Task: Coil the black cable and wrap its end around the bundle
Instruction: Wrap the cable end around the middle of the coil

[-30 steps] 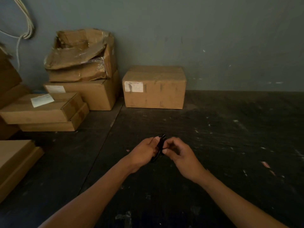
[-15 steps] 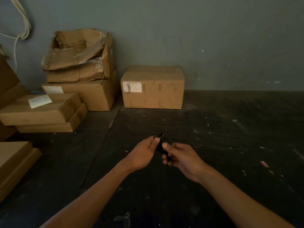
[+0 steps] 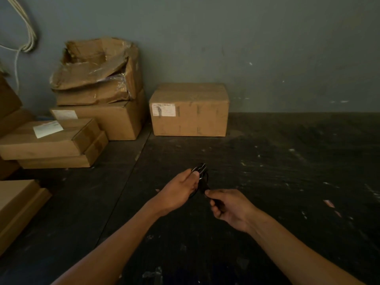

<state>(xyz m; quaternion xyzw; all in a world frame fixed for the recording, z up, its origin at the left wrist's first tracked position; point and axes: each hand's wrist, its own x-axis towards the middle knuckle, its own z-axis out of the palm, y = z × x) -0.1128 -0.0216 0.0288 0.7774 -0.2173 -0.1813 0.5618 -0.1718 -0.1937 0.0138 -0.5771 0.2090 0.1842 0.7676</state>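
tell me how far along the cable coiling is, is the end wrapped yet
Coiling looks done: the black cable is gathered into a small bundle gripped by the left hand. In hand: the right hand pinches the cable's end just below the bundle, pulled out toward the person. Left: winding that end around the bundle; whether any turns are already on is too dark to tell.

A storeroom: stacked cardboard boxes (image 3: 98, 122) along a bare grey wall (image 3: 246, 48).
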